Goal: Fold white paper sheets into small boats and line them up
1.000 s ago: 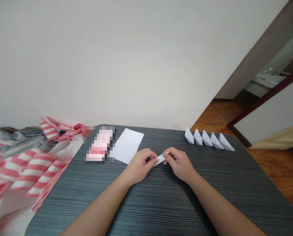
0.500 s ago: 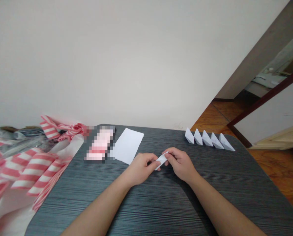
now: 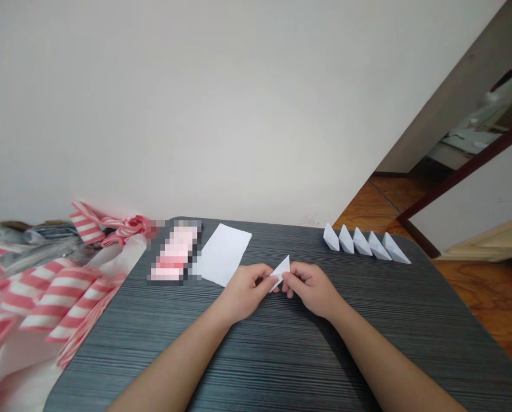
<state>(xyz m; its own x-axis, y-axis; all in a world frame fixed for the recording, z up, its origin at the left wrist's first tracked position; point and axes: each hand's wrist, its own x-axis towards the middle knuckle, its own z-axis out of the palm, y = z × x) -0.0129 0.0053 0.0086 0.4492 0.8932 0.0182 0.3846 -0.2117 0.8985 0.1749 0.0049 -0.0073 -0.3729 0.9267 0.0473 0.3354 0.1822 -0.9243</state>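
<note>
Between my two hands is a small piece of folded white paper (image 3: 282, 267), its pointed tip facing up and away from me. My left hand (image 3: 248, 290) pinches its lower left side, thumb on top. From the other side my right hand (image 3: 311, 288) grips the paper's right edge between thumb and fingers. Both hands are just above the dark table. Some of the paper is hidden behind the thumbs. Left of my left hand lies flat white paper (image 3: 225, 252). Several folded white paper shapes (image 3: 355, 241) stand in a row at the back right.
The dark wood-grain table (image 3: 256, 366) backs onto a pale wall (image 3: 239, 114). A blurred-out pink and white item (image 3: 174, 252) lies at the table's back left. Red-and-white striped cloth (image 3: 62, 292) is heaped to the left. Wooden floor (image 3: 483, 292) shows at the right.
The folded paper has gone from a flat narrow strip to a shape with a raised point. My right fingers have shifted lower along its right edge.
</note>
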